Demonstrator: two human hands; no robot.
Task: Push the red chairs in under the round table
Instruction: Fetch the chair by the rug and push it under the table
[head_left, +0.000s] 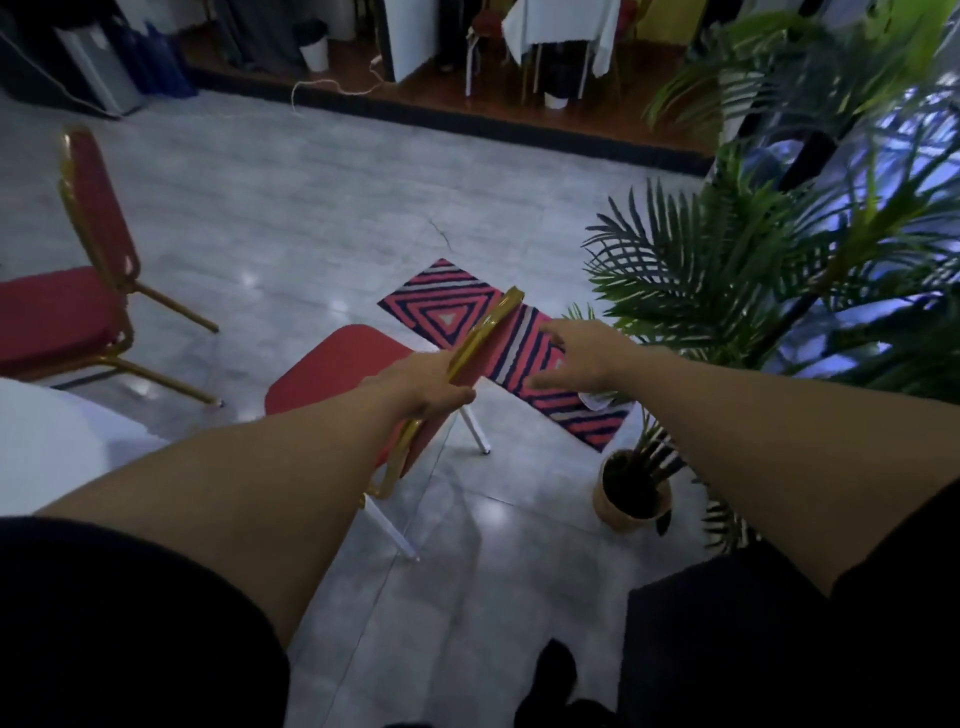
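A red chair (332, 364) with a gold frame stands in front of me, its backrest toward me. My left hand (421, 382) is closed around the top of that backrest. My right hand (576, 353) hovers just right of the backrest with fingers spread, touching nothing. A second red chair (57, 312) stands at the left, its seat facing the white-covered round table (52, 441), whose edge shows at the lower left.
A striped pink and dark rug (441, 306) lies on the grey tiled floor beyond the near chair. A potted plant (631, 493) stands to my right under tall palm fronds (753, 270). A raised wooden platform (467, 104) with furniture crosses the back.
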